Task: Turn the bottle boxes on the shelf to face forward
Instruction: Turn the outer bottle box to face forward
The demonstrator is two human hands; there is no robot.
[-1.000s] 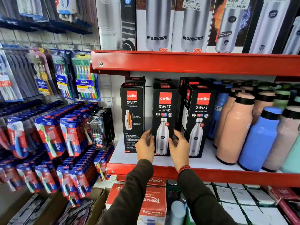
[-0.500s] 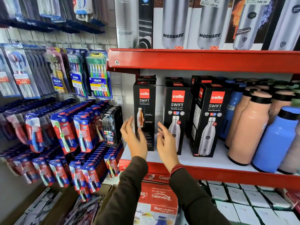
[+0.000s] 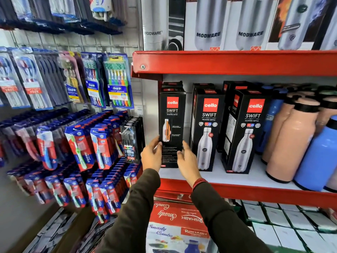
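Observation:
Three black Cello Swift bottle boxes stand at the left of the red-edged shelf (image 3: 255,193). The leftmost box (image 3: 172,114) shows a narrow panel with a small orange bottle picture. My left hand (image 3: 151,156) presses its lower left edge and my right hand (image 3: 187,160) its lower right edge, so the box is held between them. The middle box (image 3: 208,128) faces forward with its large steel bottle picture. The right box (image 3: 249,132) is turned slightly and shows both its front and its left side. More black boxes stand behind them.
Peach bottles (image 3: 290,141) and blue bottles (image 3: 317,157) crowd the shelf's right part. Modware boxes (image 3: 207,24) fill the shelf above. Toothbrush packs (image 3: 98,143) hang on the wall at left. A red Rishabh carton (image 3: 178,221) and white boxes (image 3: 284,223) lie below.
Both hands let go of the middle box, moved left and closed around the leftmost box. The view shifted left with them.

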